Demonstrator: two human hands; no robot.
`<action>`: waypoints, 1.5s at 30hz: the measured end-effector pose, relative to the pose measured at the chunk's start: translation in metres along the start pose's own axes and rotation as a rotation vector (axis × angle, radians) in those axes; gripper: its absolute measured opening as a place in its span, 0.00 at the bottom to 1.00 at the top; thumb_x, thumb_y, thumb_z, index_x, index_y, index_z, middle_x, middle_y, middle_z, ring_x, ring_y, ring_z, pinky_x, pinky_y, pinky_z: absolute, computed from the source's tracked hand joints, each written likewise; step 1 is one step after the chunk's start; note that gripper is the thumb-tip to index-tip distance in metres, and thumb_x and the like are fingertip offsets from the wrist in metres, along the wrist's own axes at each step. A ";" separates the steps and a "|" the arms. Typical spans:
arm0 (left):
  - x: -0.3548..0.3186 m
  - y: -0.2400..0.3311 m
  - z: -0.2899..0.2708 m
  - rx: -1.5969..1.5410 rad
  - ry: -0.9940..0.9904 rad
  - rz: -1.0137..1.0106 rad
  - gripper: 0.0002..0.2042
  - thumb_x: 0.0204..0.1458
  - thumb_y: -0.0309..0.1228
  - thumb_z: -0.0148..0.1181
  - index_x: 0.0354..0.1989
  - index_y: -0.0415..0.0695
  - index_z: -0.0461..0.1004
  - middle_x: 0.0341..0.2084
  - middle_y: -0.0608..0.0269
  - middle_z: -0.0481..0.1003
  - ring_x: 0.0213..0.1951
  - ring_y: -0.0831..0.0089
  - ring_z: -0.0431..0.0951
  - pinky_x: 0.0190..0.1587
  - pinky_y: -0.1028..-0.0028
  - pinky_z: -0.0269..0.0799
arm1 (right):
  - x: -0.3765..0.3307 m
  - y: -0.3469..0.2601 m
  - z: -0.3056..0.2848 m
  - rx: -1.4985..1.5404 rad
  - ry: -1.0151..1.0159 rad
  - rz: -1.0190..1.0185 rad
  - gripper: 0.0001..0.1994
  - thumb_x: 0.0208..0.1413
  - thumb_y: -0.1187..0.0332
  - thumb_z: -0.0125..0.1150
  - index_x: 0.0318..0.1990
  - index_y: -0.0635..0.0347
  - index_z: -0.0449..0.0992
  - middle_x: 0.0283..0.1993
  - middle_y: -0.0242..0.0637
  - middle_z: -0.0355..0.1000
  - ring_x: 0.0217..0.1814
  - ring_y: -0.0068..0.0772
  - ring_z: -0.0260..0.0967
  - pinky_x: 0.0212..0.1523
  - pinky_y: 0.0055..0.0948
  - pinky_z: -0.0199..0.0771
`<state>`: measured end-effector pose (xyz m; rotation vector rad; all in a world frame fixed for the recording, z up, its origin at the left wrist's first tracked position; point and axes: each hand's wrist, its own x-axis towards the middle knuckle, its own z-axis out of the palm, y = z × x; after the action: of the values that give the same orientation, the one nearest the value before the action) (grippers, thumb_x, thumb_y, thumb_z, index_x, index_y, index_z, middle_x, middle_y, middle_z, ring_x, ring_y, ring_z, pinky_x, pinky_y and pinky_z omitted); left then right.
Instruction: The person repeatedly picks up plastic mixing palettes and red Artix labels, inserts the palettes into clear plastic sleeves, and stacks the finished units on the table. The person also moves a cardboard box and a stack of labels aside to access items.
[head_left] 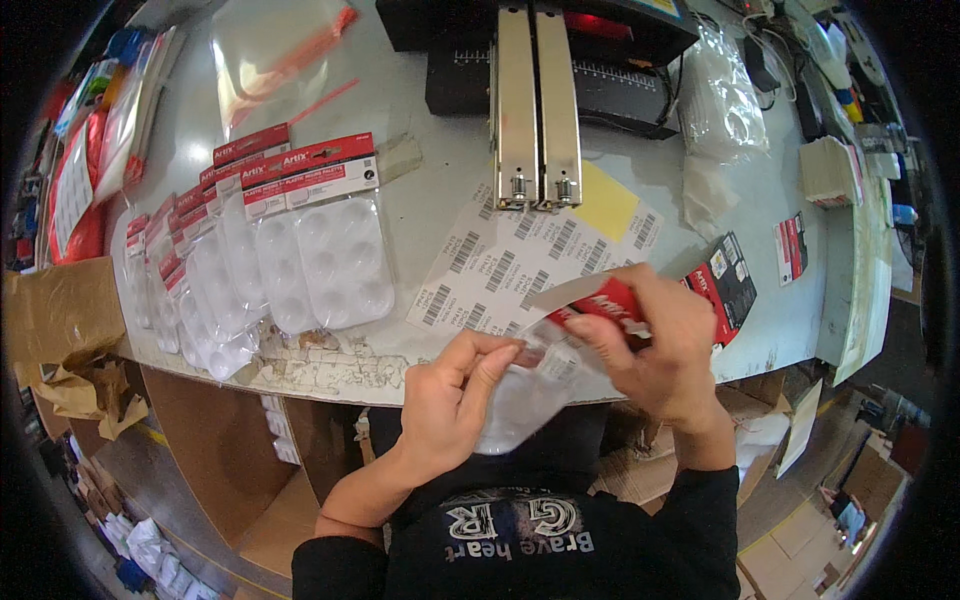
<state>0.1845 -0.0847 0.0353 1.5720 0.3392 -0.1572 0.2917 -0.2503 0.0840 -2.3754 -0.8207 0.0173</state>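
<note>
My left hand (pixel 450 395) pinches the top edge of a clear plastic bag that has a white paint palette (pixel 520 405) inside, held over the table's front edge. In my right hand (pixel 660 345) is a red and white header card (pixel 600 305), curved between thumb and fingers and close to the bag's top. Whether the card touches the bag, I cannot tell. Behind my hands lies a sheet of barcode stickers (pixel 500 260) with a yellow patch at its right. To my right rests a stack of red and black header cards (pixel 735 285), partly behind my right hand.
Several bagged palettes with red header cards (pixel 345 260) overlap at left. A black machine with two metal bars (pixel 515 110) stands at the back. Clear plastic bags (pixel 725 100) lie back right, a single card (pixel 791 250) at far right. Cardboard boxes (pixel 215 450) sit below the table.
</note>
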 end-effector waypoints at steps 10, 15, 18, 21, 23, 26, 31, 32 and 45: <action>0.000 0.001 0.002 0.032 -0.020 0.084 0.07 0.59 0.28 0.52 0.39 0.36 0.73 0.31 0.54 0.80 0.33 0.74 0.80 0.35 0.77 0.72 | -0.003 0.017 0.020 -0.007 0.080 -0.164 0.14 0.44 0.60 0.70 0.30 0.59 0.72 0.21 0.34 0.70 0.19 0.36 0.68 0.20 0.31 0.65; 0.001 0.000 0.003 0.051 0.026 0.070 0.07 0.58 0.28 0.54 0.36 0.37 0.73 0.25 0.57 0.79 0.27 0.76 0.78 0.31 0.78 0.71 | -0.008 0.020 0.024 -0.069 0.047 -0.280 0.17 0.44 0.55 0.69 0.25 0.55 0.69 0.16 0.29 0.64 0.15 0.30 0.66 0.16 0.28 0.63; -0.001 0.003 0.001 0.140 0.024 0.024 0.06 0.57 0.28 0.56 0.35 0.38 0.73 0.22 0.58 0.77 0.23 0.76 0.76 0.27 0.78 0.69 | -0.008 0.017 0.020 -0.132 0.008 -0.312 0.20 0.43 0.50 0.67 0.21 0.53 0.65 0.14 0.27 0.60 0.14 0.26 0.65 0.15 0.27 0.63; -0.004 0.007 0.002 0.184 0.032 0.079 0.05 0.57 0.27 0.56 0.35 0.38 0.74 0.20 0.58 0.76 0.20 0.77 0.74 0.25 0.78 0.67 | -0.005 0.016 0.017 -0.136 -0.041 -0.308 0.21 0.44 0.49 0.66 0.21 0.54 0.65 0.16 0.28 0.62 0.14 0.27 0.66 0.16 0.27 0.64; -0.005 0.008 0.003 0.241 0.044 0.085 0.05 0.57 0.27 0.56 0.35 0.38 0.75 0.19 0.58 0.75 0.20 0.78 0.73 0.24 0.78 0.67 | -0.001 0.018 0.016 -0.096 -0.012 -0.339 0.20 0.45 0.50 0.65 0.21 0.55 0.65 0.17 0.29 0.63 0.15 0.28 0.66 0.16 0.28 0.65; -0.001 0.003 0.003 0.231 0.128 0.277 0.06 0.57 0.26 0.55 0.35 0.37 0.75 0.19 0.62 0.74 0.21 0.81 0.70 0.25 0.79 0.65 | 0.001 0.023 0.016 0.021 0.065 -0.241 0.17 0.47 0.54 0.65 0.26 0.58 0.70 0.16 0.33 0.65 0.16 0.33 0.68 0.18 0.29 0.67; 0.007 -0.011 -0.006 0.036 0.337 0.111 0.09 0.60 0.28 0.52 0.35 0.33 0.75 0.24 0.70 0.73 0.28 0.85 0.66 0.31 0.84 0.62 | -0.017 0.028 0.012 0.665 -0.293 0.592 0.09 0.55 0.71 0.61 0.33 0.71 0.79 0.24 0.37 0.75 0.20 0.21 0.70 0.22 0.21 0.68; 0.008 -0.013 -0.007 0.026 0.353 0.101 0.10 0.60 0.29 0.51 0.35 0.33 0.75 0.27 0.71 0.74 0.30 0.86 0.66 0.34 0.85 0.62 | -0.021 0.029 0.012 0.751 -0.263 0.578 0.09 0.55 0.71 0.61 0.33 0.72 0.79 0.24 0.37 0.75 0.21 0.21 0.70 0.22 0.21 0.68; 0.011 -0.016 0.001 0.098 0.425 0.174 0.10 0.59 0.28 0.53 0.34 0.32 0.74 0.25 0.71 0.73 0.29 0.87 0.66 0.32 0.85 0.62 | -0.038 0.031 0.031 0.913 -0.176 0.609 0.08 0.57 0.74 0.57 0.36 0.72 0.77 0.27 0.40 0.76 0.22 0.20 0.71 0.18 0.15 0.64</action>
<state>0.1900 -0.0845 0.0171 1.7196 0.5281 0.3042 0.2715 -0.2736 0.0343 -1.6506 -0.0618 0.6991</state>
